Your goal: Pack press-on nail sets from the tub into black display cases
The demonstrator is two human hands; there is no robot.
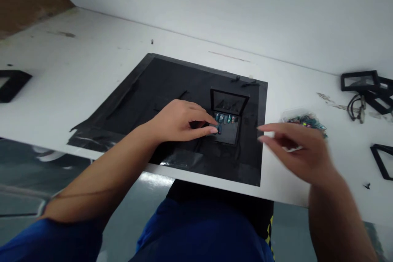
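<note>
A small hinged black case (229,136) lies with its lid raised on a dark mat (184,75). Small glossy blue-green pieces shaped like false nails (225,119) stand in a row below its lid, with another blue one (219,129) under the row. My left hand (184,122) reaches over the case's left side, thumb and forefinger curled in a pinch beside that piece; what they grip is hidden. To the right of the case, my right hand (299,149) hovers over the mat's edge, thumb and forefinger nearly together; anything between them is too small to make out.
A clear container (302,118) heaped with colourful small pieces sits behind my right hand. Black frames (360,81) are piled at the far right beside a dark looped object (356,107). Another black frame (15,84) lies at left. A white wall (215,8) backs the table.
</note>
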